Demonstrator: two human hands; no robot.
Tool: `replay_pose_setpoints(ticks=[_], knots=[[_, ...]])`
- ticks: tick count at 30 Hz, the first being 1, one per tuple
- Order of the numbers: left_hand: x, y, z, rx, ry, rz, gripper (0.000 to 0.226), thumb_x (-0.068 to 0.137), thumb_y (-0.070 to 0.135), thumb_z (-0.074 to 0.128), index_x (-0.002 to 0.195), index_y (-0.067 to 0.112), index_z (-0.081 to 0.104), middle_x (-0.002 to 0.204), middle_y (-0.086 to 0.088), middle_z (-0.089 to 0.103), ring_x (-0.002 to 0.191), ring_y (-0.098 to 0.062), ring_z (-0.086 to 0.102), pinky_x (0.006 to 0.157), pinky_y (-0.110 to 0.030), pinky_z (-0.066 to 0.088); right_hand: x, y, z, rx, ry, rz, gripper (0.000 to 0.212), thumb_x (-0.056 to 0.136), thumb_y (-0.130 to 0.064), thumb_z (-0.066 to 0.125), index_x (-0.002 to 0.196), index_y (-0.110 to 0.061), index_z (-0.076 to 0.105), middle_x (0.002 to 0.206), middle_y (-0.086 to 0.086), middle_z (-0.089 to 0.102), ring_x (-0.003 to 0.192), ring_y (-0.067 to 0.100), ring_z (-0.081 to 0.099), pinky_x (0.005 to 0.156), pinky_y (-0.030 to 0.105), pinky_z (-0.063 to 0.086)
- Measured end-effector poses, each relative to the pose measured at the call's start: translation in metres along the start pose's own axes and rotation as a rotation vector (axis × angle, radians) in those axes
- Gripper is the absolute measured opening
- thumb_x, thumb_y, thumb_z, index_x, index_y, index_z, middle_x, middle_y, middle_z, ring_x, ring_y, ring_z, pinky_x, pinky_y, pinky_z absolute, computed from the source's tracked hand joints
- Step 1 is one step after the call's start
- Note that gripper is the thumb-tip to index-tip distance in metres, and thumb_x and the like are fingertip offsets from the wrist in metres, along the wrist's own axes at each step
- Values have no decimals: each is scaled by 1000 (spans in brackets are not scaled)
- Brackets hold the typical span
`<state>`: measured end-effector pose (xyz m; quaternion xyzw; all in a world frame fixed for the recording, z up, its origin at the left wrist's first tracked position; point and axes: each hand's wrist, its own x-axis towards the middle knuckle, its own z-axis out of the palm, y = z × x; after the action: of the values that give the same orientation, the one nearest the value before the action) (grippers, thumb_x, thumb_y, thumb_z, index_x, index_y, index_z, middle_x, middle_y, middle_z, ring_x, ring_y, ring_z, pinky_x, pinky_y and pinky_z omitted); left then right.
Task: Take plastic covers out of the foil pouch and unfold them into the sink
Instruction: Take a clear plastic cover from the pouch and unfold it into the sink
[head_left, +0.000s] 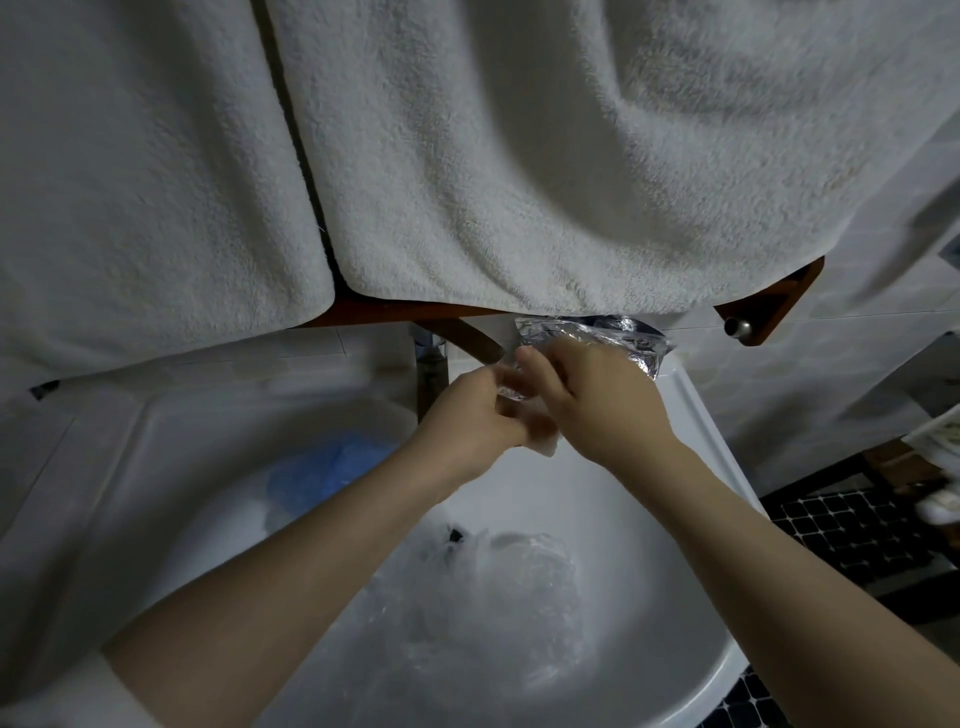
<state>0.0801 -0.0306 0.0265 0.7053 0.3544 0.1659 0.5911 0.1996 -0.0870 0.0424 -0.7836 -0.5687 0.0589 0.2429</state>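
Observation:
A shiny foil pouch (608, 340) lies on the far right corner of the white sink (691, 431), just behind my hands. My left hand (470, 421) and my right hand (597, 400) meet above the basin, both pinching a small folded clear plastic cover (540, 441) between them. Crumpled clear plastic covers (498, 608) lie unfolded in the basin near the drain. A blue cover (327, 475) rests at the basin's left side.
Two white towels (467, 156) hang from a brown wooden rack (769, 306) over the sink, close above my hands. A metal tap (432, 374) stands behind my left hand. Dark mosaic floor tiles (852, 525) show at the right.

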Motion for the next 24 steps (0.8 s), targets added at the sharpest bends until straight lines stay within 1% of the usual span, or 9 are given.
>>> replay_pose_setpoints(ticks=[3, 6, 8, 9, 12, 14, 17, 21, 24], knots=[[-1, -2, 0, -35, -37, 22, 34, 72, 4, 71, 93, 20, 50, 72, -5, 73, 76, -15, 71, 94, -37, 49, 10, -1, 9, -137, -87, 21, 50, 93, -52, 31, 59, -17, 42, 63, 5, 49, 66, 27, 52, 55, 30, 31], [1, -5, 0, 52, -28, 38, 42, 64, 24, 74, 95, 27, 47, 76, -1, 74, 83, -25, 70, 91, -46, 49, 15, 6, 14, -67, -161, 5, 49, 96, -46, 35, 67, -10, 52, 62, 6, 47, 62, 24, 47, 55, 31, 30], [2, -7, -2, 62, -12, 45, 45, 66, 26, 77, 99, 29, 46, 78, -6, 74, 86, -33, 68, 91, -51, 46, 15, 8, 17, 172, -201, 38, 45, 97, -37, 40, 70, -6, 58, 54, -1, 46, 54, 14, 44, 51, 27, 30], [4, -8, -4, 41, -5, 53, 48, 70, 22, 78, 105, 30, 46, 78, -8, 73, 84, -33, 67, 91, -49, 46, 15, 7, 19, 337, -178, 118, 45, 96, -34, 43, 63, -7, 57, 47, -6, 46, 49, 7, 43, 48, 21, 30], [6, -10, -5, -38, -5, 75, 66, 77, 7, 74, 129, 29, 39, 76, -4, 73, 81, -13, 68, 82, -28, 50, 14, 6, 27, 768, -99, 422, 44, 93, -33, 51, 55, -12, 51, 39, -8, 46, 36, 4, 40, 42, 20, 31], [6, -9, -1, -216, 5, 10, 48, 79, 0, 69, 119, 21, 52, 78, 0, 72, 74, -7, 68, 71, -17, 53, 15, 7, 30, 874, -106, 527, 39, 92, -37, 54, 65, -9, 59, 49, 2, 51, 42, 13, 44, 44, 20, 31], [8, -10, 5, -371, 74, -127, 8, 83, 3, 66, 90, 7, 65, 83, -8, 69, 67, -8, 68, 63, -15, 53, 13, 14, 31, 972, -126, 500, 41, 91, -39, 55, 67, -5, 59, 45, 2, 44, 39, 12, 33, 40, 21, 25], [20, -8, 5, -478, 57, -210, 9, 82, 8, 68, 90, 6, 64, 87, -10, 70, 72, -15, 69, 66, -18, 56, 12, 34, 24, 1111, -187, 321, 48, 88, -34, 57, 79, 13, 57, 50, 9, 45, 36, 10, 34, 37, 17, 26], [28, -3, 4, -531, -57, -227, 10, 84, 2, 62, 94, 4, 62, 85, -8, 71, 73, -14, 70, 72, -20, 57, 13, 48, 12, 1124, -259, 249, 40, 74, -37, 60, 67, 1, 51, 46, 3, 46, 36, 9, 37, 38, 16, 29]])
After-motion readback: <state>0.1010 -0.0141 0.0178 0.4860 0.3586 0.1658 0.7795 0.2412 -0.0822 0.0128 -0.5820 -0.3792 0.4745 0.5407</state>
